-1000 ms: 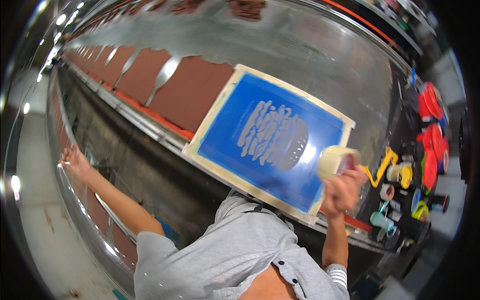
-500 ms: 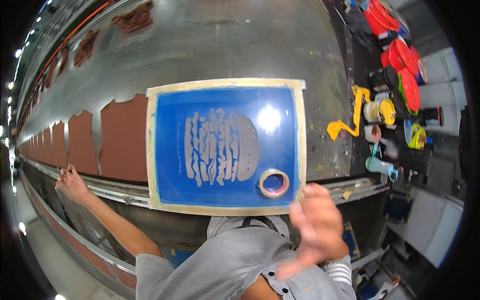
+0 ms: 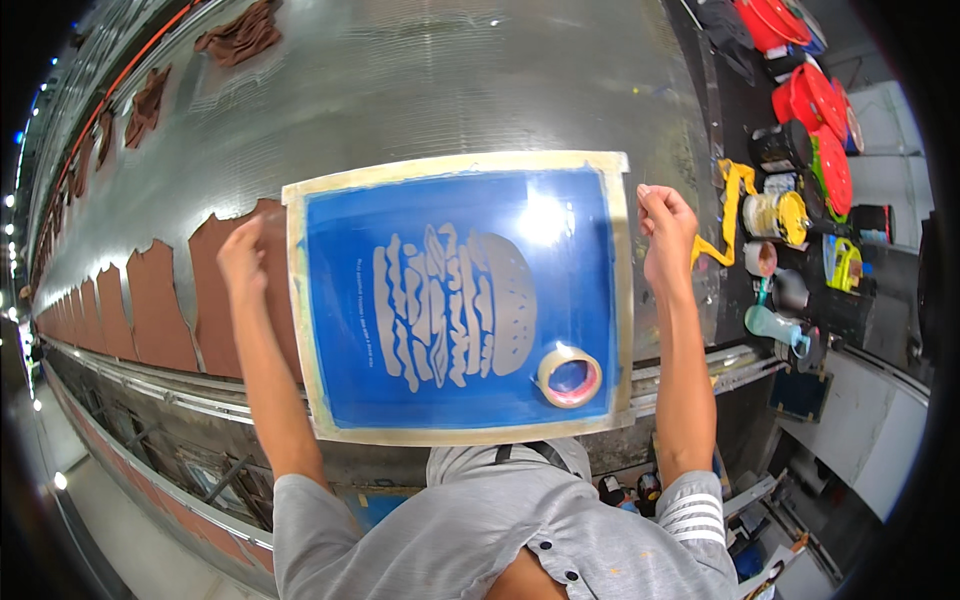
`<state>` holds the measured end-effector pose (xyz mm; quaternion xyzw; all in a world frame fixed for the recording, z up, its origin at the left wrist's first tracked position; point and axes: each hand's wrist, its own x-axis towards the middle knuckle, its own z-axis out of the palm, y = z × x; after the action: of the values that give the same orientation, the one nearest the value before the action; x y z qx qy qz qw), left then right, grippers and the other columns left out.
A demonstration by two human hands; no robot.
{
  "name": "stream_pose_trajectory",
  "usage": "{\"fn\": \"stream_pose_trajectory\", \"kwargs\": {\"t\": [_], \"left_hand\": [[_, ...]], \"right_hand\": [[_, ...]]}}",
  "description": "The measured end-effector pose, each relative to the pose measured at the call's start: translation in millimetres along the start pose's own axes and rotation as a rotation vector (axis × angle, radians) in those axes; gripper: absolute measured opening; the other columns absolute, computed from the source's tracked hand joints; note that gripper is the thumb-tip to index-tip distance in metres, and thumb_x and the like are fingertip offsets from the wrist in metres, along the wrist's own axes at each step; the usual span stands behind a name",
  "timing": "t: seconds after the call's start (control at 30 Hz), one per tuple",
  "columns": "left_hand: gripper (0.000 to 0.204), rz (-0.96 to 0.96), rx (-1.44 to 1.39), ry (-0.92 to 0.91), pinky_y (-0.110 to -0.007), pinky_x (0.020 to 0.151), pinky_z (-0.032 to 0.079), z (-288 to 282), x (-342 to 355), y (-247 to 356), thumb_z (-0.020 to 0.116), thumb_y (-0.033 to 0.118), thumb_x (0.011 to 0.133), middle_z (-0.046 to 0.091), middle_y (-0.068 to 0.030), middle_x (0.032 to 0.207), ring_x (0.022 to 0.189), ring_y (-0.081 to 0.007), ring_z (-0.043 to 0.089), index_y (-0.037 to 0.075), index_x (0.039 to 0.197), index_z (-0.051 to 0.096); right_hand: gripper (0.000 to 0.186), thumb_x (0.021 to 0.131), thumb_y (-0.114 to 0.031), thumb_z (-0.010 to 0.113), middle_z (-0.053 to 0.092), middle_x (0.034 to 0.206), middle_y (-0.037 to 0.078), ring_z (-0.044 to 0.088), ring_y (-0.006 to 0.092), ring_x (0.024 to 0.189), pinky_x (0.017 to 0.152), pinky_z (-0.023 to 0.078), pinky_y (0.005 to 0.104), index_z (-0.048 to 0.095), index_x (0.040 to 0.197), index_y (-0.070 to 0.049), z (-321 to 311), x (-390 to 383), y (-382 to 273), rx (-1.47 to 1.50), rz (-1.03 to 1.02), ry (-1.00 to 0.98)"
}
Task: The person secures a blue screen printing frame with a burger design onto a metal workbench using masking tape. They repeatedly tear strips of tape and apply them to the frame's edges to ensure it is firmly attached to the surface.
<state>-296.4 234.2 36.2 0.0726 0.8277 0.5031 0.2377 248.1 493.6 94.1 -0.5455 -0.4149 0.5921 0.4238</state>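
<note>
Both bare hands have come up since half a second ago: the left one point(image 3: 245, 255) has swung in from far out to the side, and the right one point(image 3: 668, 225) has risen from the near right corner of the blue rectangular screen with its cream, tape-edged frame point(image 3: 570, 300). From where I stand, the left hand hangs over a flat brown cloth panel point(image 3: 212, 310), just beside the frame's left side; it is blurred, fingers curled, and I can't tell whether it grips anything. Just off the frame's right side, the right hand has its fingers bent in toward the thumb, though I can't make out whether something thin is pinched there

Screen and frame lie on the long grey metal table point(image 3: 450, 100), the near edge close to the person's waist. A sideways grey burger design point(image 3: 515, 300) fills its middle, and a cream ring-shaped roll of tape point(image 3: 545, 377) rests on the near right part of the blue. Off to the right are a crooked yellow strip point(image 3: 737, 190) and red-lidded containers point(image 3: 812, 100)
</note>
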Motion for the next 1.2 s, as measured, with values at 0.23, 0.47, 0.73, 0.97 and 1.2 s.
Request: {"fn": "stream_pose_trajectory", "kwargs": {"t": [0.23, 0.47, 0.73, 0.97, 1.2], "left_hand": [[0.043, 0.074, -0.148, -0.024, -0.028, 0.079, 0.052, 66, 26, -25, 0.079, -0.001, 0.078, 0.073, -0.0113, 0.088, 0.079, -0.016, 0.066, -0.009, 0.118, 0.064], [0.088, 0.058, 0.061, 0.167, -0.034, 0.09, 0.051, 88, 12, -2, 0.084, 0.001, 0.072, 0.073, -0.0161, 0.094, 0.092, -0.0208, 0.068, -0.007, 0.146, 0.038], [0.078, 0.056, 0.133, 0.24, -0.036, 0.095, 0.048, 92, 12, -6, 0.085, 0.006, 0.071, 0.072, -0.0157, 0.1, 0.098, -0.0235, 0.066, -0.006, 0.138, 0.045], [0.087, 0.221, 0.601, 0.389, -0.04, 0.101, 0.042, 94, 1, -4, 0.092, 0.019, 0.066, 0.067, -0.0153, 0.107, 0.112, -0.03, 0.056, -0.003, 0.137, 0.047], [0.086, 0.937, 0.684, -0.23, -0.055, 0.118, 0.017, 153, -85, -3, 0.081, 0.044, 0.075, 0.038, -0.0173, 0.155, 0.147, -0.0368, 0.026, 0.005, 0.145, 0.047]], "right_hand": [[0.018, 0.085, -0.017, 0.076, 0.052, 0.069, -0.006, 0.04, 0.005, 0.063, 0.057, 0.031, 0.0248, 0.065, 0.078, -0.005, 4, 85, 83, -0.288, 0.014, 0.134], [0.018, 0.084, -0.015, 0.077, 0.054, 0.069, -0.005, 0.042, 0.0059, 0.065, 0.059, 0.034, 0.0258, 0.066, 0.078, -0.002, 10, 89, 94, -0.347, -0.026, 0.246], [0.025, 0.08, -0.021, 0.08, 0.058, 0.064, 0.0, 0.048, 0.0117, 0.059, 0.058, 0.041, 0.0306, 0.067, 0.076, 0.001, 20, 86, 91, -0.557, -0.069, 0.337], [0.037, 0.078, -0.031, 0.08, 0.067, 0.083, 0.013, 0.064, 0.0291, 0.077, 0.072, 0.05, 0.041, 0.066, 0.091, 0.0, 20, 80, 89, -0.914, -0.143, 0.423], [0.056, 0.081, -0.023, 0.076, 0.053, 0.13, 0.021, 0.052, 0.0413, 0.118, 0.103, 0.04, 0.0506, 0.053, 0.126, 0.001, 103, 16, 88, -1.09, -0.805, -0.163]]}}
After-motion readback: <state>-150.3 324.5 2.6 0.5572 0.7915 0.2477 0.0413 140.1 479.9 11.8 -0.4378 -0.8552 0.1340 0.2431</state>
